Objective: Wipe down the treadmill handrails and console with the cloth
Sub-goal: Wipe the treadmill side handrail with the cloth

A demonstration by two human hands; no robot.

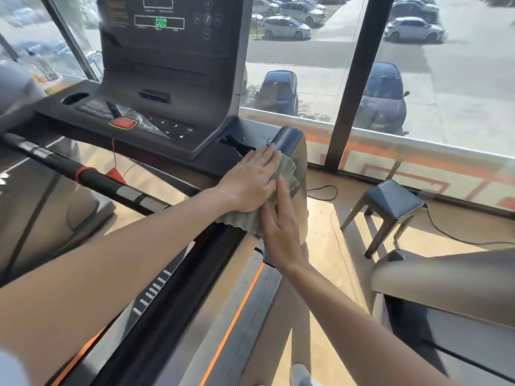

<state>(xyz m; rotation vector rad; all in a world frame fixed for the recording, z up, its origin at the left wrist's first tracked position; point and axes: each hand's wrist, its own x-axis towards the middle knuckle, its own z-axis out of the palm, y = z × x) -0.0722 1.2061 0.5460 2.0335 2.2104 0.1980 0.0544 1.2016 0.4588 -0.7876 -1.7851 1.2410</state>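
Cloth (288,169) is being pressed onto the right handrail (288,140) by left hand (250,182) and right hand (281,227), fingers flat. Next, seemingly, it is needing a firm slide toward the console (167,65).

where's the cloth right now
In the head view the green cloth lies right of centre on the right handrail, just right of the console, pressed flat under the left hand and right hand.

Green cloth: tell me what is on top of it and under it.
On the cloth, the left hand and right hand lie flat. Under it is the right handrail, its dark end showing beyond; the covered surface is hidden.
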